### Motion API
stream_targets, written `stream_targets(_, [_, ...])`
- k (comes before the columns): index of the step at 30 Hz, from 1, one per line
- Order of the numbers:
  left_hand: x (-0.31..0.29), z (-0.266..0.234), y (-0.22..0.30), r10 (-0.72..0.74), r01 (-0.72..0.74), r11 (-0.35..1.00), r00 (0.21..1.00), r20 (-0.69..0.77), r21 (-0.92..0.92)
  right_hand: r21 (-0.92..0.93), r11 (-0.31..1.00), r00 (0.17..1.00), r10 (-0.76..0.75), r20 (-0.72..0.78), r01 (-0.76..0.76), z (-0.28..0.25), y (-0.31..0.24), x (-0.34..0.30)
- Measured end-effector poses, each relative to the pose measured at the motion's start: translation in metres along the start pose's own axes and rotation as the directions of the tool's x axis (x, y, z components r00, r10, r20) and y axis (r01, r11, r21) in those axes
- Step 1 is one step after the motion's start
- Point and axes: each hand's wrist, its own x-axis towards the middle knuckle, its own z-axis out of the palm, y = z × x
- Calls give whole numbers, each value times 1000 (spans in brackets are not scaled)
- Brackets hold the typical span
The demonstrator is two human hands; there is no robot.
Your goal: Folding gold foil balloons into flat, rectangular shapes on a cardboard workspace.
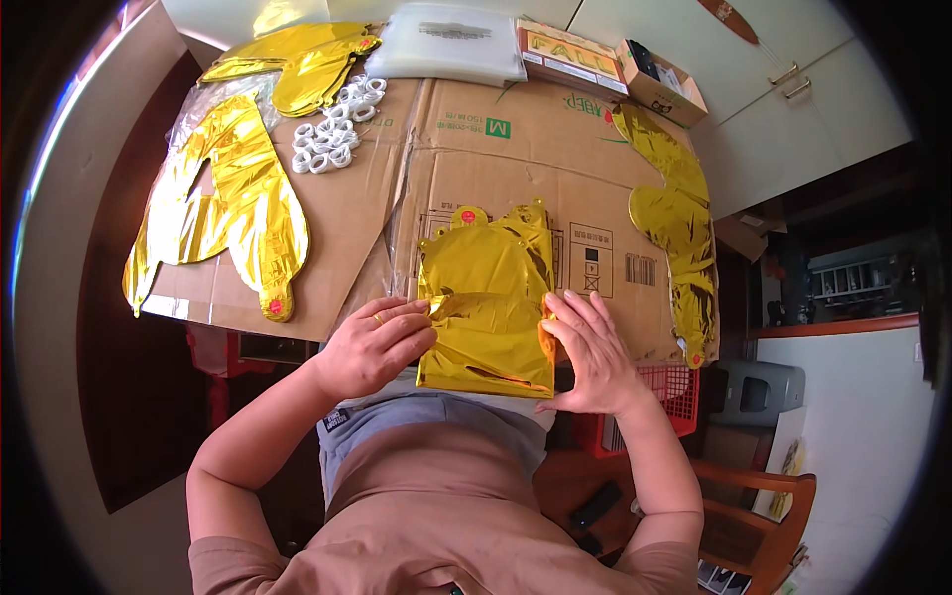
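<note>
A gold foil balloon [484,332], folded into a flat rectangle, lies at the near edge of the cardboard in front of me. Small knobs and a red-dotted tab stick out at its far end. My left hand [379,342] is at its left edge, fingers curled and pressed together on the foil. Against the right edge rests my right hand [593,349], fingers stretched out and thumb apart near the lower corner. Another gold foil balloon [238,178] lies flat and unfolded to the left, and a long curvy gold foil balloon [677,213] lies along the right side.
Flattened cardboard [496,174] covers the table. At the far left are a pile of gold foil [307,64] and several white rings [319,149]. Clear plastic sleeves [441,45], a flat box [572,61] and an open carton [684,104] line the back. A red basket [672,382] stands below right.
</note>
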Motion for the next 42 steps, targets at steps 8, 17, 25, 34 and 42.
stream_targets(8, [6, -1, -1, -10, 9, 999, 1000, -24, -52, -86, 996, 981, -35, -190, 19, 15, 10, 7])
stream_targets(17, [8, 2, 1, -67, 63, 996, 996, -66, -62, -34, 998, 935, -70, -347, 62, 19, 15, 23])
stream_targets(25, [16, 6, 7, -196, 213, 974, 965, -174, 81, -39, 996, 919, -84, -385, 75, 25, 18, 20])
stream_targets(34, [15, 8, 9, -218, 236, 963, 966, -141, 133, -30, 1000, 919, -13, -394, 1, 23, 13, 19])
stream_targets(42, [17, 7, 4, -193, 207, 974, 971, -140, 93, -83, 996, 934, -43, -354, 14, 11, 14, 24])
